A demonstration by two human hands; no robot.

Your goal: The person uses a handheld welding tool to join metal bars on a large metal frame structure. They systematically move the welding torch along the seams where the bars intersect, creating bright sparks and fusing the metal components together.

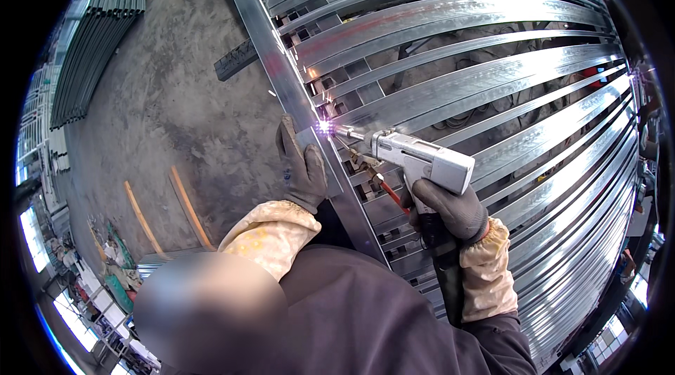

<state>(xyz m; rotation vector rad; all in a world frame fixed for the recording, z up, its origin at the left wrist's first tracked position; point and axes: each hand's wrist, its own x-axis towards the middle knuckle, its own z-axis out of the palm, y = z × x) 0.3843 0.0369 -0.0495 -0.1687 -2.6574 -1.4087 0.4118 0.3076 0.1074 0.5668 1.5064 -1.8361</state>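
Observation:
My right hand (pixel 453 213), in a grey glove, is wrapped round the grip of a silver-grey handheld welding gun (pixel 422 157). The gun's nozzle points left, and a bright violet-white welding spark (pixel 324 126) glows at its tip, on the edge of a long steel bar (pixel 264 44). Beside that spark, my gloved left hand (pixel 304 171) lies against the bar's outer side, fingers stretched out and thumb apart. Below the nozzle sits a brass-coloured clamp (pixel 362 160) with a red handle or lead (pixel 391 192). A thick black cable (pixel 448 276) runs down from the gun's grip.
Many parallel galvanized steel tubes (pixel 450 20) stretch to the right from the bar. Bundled dark tubes (pixel 91 59) lie on the concrete floor (pixel 183 87) at far left. Two orange-brown strips (pixel 188 206) and a short dark channel piece (pixel 236 60) lie nearer. Sparks fly along the bar.

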